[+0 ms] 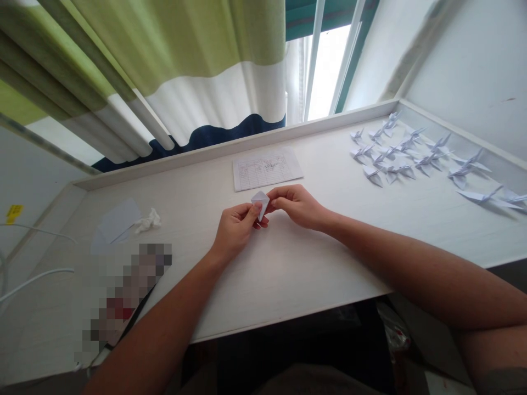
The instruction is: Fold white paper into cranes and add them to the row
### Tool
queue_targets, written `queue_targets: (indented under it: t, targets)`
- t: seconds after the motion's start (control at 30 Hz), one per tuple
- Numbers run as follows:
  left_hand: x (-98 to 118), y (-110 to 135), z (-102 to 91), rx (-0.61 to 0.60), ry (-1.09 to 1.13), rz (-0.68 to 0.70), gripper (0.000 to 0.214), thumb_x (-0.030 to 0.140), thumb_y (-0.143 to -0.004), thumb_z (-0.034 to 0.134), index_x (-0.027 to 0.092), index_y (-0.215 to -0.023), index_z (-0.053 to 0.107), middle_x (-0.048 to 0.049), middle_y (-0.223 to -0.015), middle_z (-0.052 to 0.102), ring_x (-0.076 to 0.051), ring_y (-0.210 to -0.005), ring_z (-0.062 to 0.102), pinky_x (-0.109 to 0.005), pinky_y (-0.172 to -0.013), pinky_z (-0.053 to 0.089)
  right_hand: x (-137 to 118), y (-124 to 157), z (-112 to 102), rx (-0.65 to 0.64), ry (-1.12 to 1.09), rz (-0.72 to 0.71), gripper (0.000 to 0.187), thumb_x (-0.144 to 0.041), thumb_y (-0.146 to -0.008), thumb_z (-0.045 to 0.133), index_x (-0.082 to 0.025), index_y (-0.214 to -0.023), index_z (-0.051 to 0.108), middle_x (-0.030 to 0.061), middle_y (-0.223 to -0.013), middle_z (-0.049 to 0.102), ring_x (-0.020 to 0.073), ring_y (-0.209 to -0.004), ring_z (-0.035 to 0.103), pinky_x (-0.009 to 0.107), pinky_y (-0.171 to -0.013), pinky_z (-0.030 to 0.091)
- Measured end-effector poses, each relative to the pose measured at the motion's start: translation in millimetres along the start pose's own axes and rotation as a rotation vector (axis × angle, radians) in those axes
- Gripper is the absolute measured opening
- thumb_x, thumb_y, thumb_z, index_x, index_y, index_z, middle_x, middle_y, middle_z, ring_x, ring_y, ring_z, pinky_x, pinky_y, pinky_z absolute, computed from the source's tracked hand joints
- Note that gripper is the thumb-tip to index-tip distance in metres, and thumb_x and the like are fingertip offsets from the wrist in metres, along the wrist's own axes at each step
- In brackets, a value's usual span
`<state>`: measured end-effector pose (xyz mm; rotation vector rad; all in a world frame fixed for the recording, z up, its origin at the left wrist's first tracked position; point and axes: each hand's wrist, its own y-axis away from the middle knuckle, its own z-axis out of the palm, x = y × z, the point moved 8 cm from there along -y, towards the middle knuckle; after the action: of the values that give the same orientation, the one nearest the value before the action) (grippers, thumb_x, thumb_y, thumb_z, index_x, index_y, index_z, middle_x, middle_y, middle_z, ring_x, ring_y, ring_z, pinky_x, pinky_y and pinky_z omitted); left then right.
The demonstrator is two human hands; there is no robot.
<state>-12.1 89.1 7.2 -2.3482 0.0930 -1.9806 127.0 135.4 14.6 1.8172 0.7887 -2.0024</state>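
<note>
bare forearms [178, 307] angled inward, left hand [234, 226] in a pinch, right hand [300, 207] just beside it, fingers [285, 191] bent

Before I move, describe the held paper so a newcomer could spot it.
On the white desk, find the printed sheet below the curtain. Nearer the camera, the left hand pinches a small folded paper, the right hand close at its edge. Unlike the winged paper birds on the right, it is a compact kite shape.
</note>
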Motion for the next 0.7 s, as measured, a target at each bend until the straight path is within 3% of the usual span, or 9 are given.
queue_targets:
  t: [0.07,0.2,0.33,0.5,0.7]
  targets:
    - [1.4,0.8,1.1,-0.010,-0.019,0.013,0.051,0.065,-0.091,0.076,0.017,-0.074,0.080,-0.0063,-0.068,0.077,-0.017,-0.063,0.067,-0.028,-0.066,0.055,-0.2,1.4,0.7,0.003,0.029,0.000,0.016,-0.027,-0.088,0.069,-0.016,-0.084,0.079,0.0039,-0.082,0.081,0.0180,-0.083,0.076,0.033,-0.085,0.061]
    - [2.5,1.5,0.9,-0.011,-0.053,0.027,0.050,0.064,-0.091,0.077,0.017,-0.073,0.081,-0.0060,-0.067,0.077,-0.017,-0.063,0.066,-0.029,-0.066,0.055,2.2,2.8,-2.5,0.035,0.136,0.013,0.036,-0.049,-0.093,0.075,-0.015,-0.080,0.077,0.0068,-0.080,0.081,0.0200,-0.080,0.076,0.034,-0.080,0.061]
    - [1.4,1.2,-1.7,0.018,-0.053,0.035,0.048,0.063,-0.091,0.077,0.018,-0.077,0.083,-0.0063,-0.069,0.077,-0.017,-0.064,0.066,-0.029,-0.066,0.055,2.9,2.4,-0.5,-0.008,0.134,0.014,0.045,-0.059,-0.093,0.075,-0.015,-0.085,0.077,0.0071,-0.084,0.081,0.0204,-0.085,0.077,0.036,-0.086,0.062]
    - [-1.2,0.2,-3.7,0.036,-0.028,0.036,0.047,0.062,-0.091,0.077,0.017,-0.079,0.084,-0.0071,-0.071,0.078,-0.018,-0.065,0.068,-0.030,-0.066,0.056,1.6,1.9,7.2,-0.085,0.053,-0.003,0.049,-0.062,-0.096,0.072,-0.014,-0.090,0.075,0.0078,-0.085,0.079,0.0207,-0.089,0.077,0.041,-0.095,0.062]
    - [-6.7,0.7,-5.5,0.067,0.022,-0.018,0.041,0.058,-0.088,0.082,0.017,-0.081,0.083,-0.0067,-0.073,0.079,-0.018,-0.067,0.072,-0.029,-0.064,0.057,5.8,0.1,6.4,-0.087,0.062,-0.009,0.043,-0.058,-0.097,0.073,-0.015,-0.090,0.075,0.0073,-0.088,0.078,0.0201,-0.089,0.073,0.041,-0.094,0.061]
